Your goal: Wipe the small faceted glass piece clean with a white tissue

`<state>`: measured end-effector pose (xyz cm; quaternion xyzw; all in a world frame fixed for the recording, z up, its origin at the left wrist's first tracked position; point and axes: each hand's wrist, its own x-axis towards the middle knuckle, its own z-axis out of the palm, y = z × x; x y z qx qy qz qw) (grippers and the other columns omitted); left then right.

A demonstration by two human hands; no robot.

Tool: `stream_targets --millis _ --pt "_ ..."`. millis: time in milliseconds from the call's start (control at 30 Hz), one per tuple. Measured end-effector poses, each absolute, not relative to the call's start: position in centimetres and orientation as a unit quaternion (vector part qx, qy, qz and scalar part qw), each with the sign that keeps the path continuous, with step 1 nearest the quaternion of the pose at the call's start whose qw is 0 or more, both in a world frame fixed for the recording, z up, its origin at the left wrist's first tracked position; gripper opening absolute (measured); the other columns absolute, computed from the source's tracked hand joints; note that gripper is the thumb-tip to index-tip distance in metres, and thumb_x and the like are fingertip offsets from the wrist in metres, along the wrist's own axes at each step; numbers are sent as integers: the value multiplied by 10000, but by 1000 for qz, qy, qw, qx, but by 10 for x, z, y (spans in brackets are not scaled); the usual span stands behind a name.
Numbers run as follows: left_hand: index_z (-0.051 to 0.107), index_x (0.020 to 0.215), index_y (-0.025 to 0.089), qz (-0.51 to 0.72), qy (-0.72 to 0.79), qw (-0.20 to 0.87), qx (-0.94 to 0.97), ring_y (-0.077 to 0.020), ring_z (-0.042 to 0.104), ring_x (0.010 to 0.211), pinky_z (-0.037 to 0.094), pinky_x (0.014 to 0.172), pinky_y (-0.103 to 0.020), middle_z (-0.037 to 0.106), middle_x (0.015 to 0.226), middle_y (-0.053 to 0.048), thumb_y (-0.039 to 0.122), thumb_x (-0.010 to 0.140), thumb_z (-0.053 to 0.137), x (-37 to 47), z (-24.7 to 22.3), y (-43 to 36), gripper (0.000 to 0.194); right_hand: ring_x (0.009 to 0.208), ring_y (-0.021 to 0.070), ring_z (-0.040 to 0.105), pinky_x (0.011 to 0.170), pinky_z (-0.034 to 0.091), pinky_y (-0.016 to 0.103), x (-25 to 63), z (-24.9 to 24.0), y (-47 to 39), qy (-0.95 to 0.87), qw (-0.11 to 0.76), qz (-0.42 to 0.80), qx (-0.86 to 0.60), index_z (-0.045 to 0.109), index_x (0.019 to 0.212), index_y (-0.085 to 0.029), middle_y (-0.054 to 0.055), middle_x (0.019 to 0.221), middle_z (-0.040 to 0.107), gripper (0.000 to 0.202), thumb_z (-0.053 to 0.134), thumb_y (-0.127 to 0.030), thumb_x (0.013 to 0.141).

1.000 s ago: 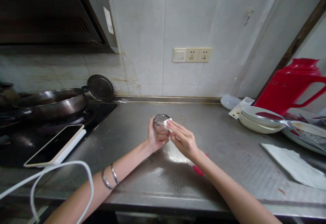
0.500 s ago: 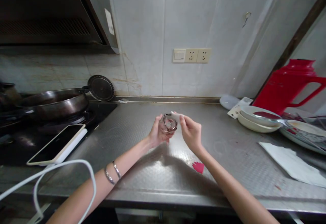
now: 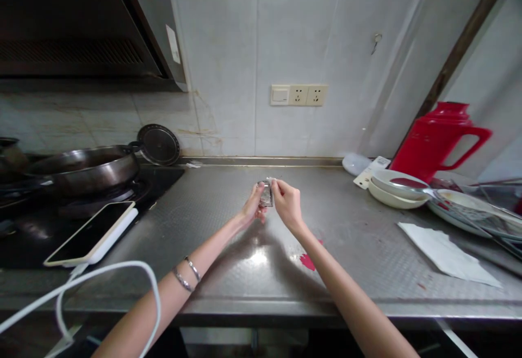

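A: In the head view, what is the left hand (image 3: 253,206) doing?

B: Gripping a small, clear, glassy round vessel (image 3: 266,195) from its left side, held up over the grey stainless-steel counter (image 3: 220,195).

A: And the right hand (image 3: 286,200)?

B: Fingers curled closed at the vessel's right edge, pinching a small white scrap (image 3: 269,179) by the rim. It looks like paper, though it's too small to be sure.

A: Anything near them?

B: A bright red, jagged-edged piece (image 3: 307,262) lies on the counter, partly behind the right forearm. Well off to the right is a flat sheet of white paper (image 3: 448,255), in front of stacked white bowls (image 3: 395,199) and a red handled flask (image 3: 434,140).

A: On the left?

B: A pale-cased phone (image 3: 89,234) with a black screen, near a wide steel pan (image 3: 92,172) on the hob.
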<state>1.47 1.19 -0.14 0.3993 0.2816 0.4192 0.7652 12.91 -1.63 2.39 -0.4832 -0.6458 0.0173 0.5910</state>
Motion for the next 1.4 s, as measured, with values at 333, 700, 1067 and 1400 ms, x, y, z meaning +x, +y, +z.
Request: stream_targets --millis 333,700,1067,1400 --pt "494 618 158 421 333 742 402 -77 354 314 208 332 -219 386 382 22 643 857 294 16 9 -8 577 1233 204 486 999 467 392 132 -2 -35 -787 541 -89 -284 591 1168 -172 112 1213 616 319 403 -141 913" --pt "590 784 143 333 286 836 330 -123 520 430 344 385 -201 592 554 -24 690 738 446 14 -2 -14 567 1295 239 390 1023 462 404 174 10 -63 -899 358 -216 -129 516 1214 -71 164 1221 601 325 487 -122 895" --pt "583 668 146 171 234 891 350 -49 217 257 67 276 -166 409 374 18 653 779 396 2 7 -11 551 1272 246 421 1005 469 398 197 19 -74 -915 310 -241 -97 458 1286 -45 189 1219 594 411 502 -134 887" --pt "627 934 114 107 226 887 388 -46 244 280 104 255 -163 602 588 -95 729 758 286 -3 8 -13 725 1088 201 608 900 542 340 206 24 -62 -868 421 -123 -232 599 1164 -179 98 1122 670 297 474 -157 896"
